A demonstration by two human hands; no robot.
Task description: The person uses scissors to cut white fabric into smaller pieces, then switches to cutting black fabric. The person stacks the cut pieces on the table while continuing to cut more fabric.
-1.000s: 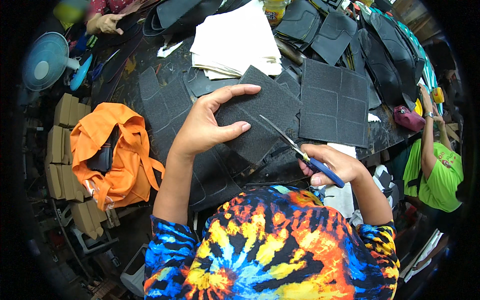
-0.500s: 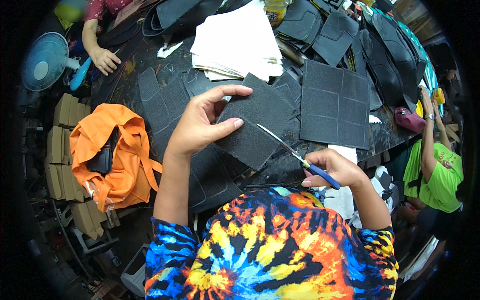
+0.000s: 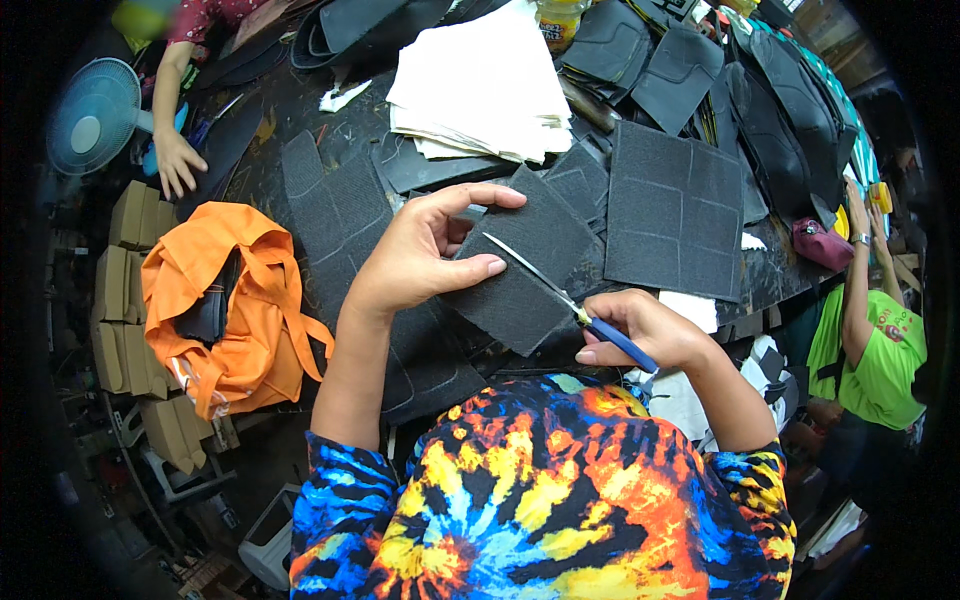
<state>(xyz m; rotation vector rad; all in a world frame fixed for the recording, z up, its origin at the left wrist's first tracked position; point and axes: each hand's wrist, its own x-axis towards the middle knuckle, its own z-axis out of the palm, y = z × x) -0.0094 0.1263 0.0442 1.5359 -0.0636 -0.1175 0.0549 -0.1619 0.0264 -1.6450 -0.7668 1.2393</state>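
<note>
"Scissors (image 3: pixel 582 315) and right hand (image 3: pixel 650 325) have shifted leftward since a second ago, and a co-worker's hand (image 3: pixel 178 162) at upper left has come lower. What's the biggest thing?"

"Dark bench (image 3: pixel 305 105), well covered. Next comes an orange bag (image 3: pixel 265 330) at the left, then a white stack (image 3: pixel 475 75) beyond the hands."

"And smaller?"

"One dark sheet with pale lines (image 3: pixel 675 210) lies on the right, near the smaller dark piece (image 3: pixel 515 310) in the left hand (image 3: pixel 420 255)."

"How is that hand?"

"Holding the piece — thumb on its face, forefinger arched toward its top corner, their tips apart. Its other fingers are partly hidden."

"The right one?"

"Curled round the scissors' blue handles, blades pointing up and left across the piece — though I can't fairly tell whether they're parted."
</note>
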